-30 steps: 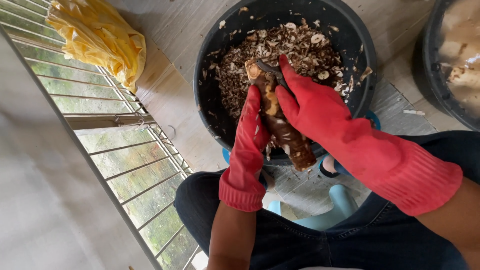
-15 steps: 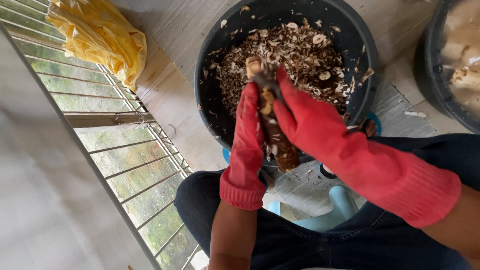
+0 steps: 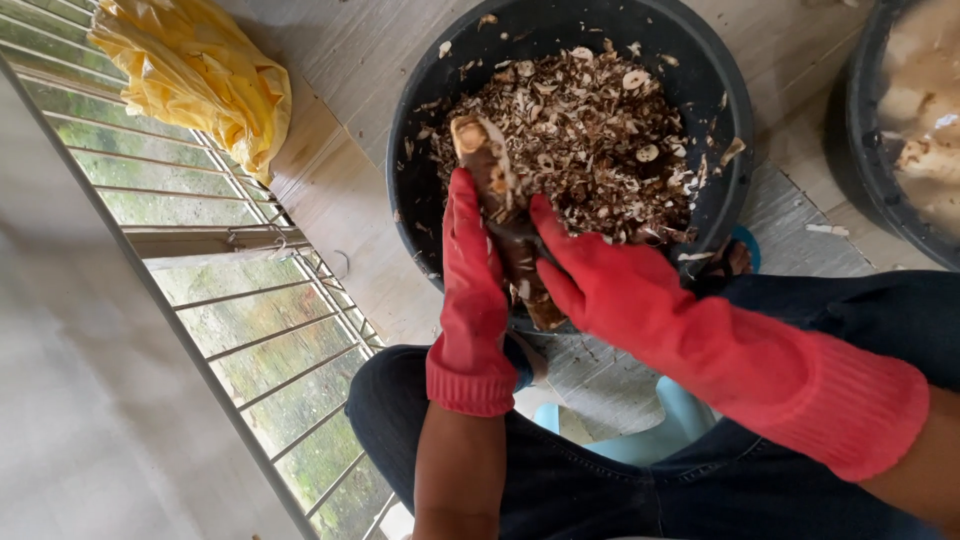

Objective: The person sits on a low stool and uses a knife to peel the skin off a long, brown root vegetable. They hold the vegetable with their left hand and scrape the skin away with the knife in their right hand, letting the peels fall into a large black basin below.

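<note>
Your left hand and right hand, in red gloves, both grip a brown root over a black tub of peelings.

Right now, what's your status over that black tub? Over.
Left hand and right hand, both in red gloves, grip a brown root. Root held over black tub of peelings. Nothing blocking.

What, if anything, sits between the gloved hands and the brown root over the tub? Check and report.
Nothing visible does. The left hand and the right hand, both in red gloves, lie directly against the brown root, one on each side, above the peelings in the black tub.
</note>
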